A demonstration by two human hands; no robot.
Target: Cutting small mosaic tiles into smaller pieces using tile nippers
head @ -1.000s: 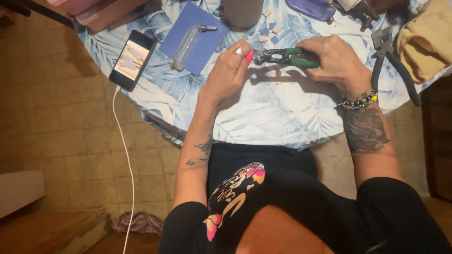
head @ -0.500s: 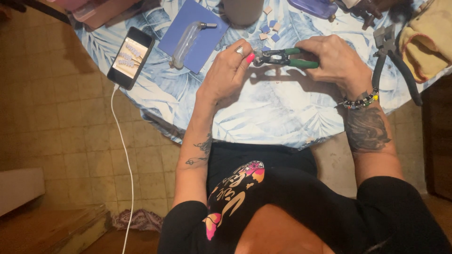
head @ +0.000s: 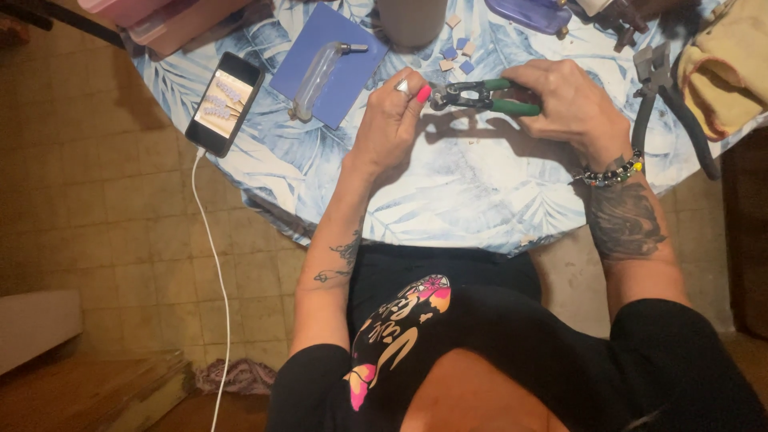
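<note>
My right hand [head: 570, 100] grips the green handles of a pair of nippers [head: 480, 95], jaws pointing left. My left hand [head: 390, 122] pinches a small tile piece [head: 404, 86] at those jaws, above the round table with a blue leaf-print cloth [head: 464, 192]. Several small loose tile pieces [head: 454, 51] lie just beyond the hands.
A phone [head: 225, 103] on a white cable lies at the table's left edge. A blue square board with a clear tube [head: 328, 66] sits beside it. Black pliers [head: 670, 100] and a yellow cloth [head: 724, 64] lie at the right. A grey cup [head: 412, 20] stands at the back.
Both hands stay at the nippers with hardly any shift; the left fingers hold close to the jaws as before.
</note>
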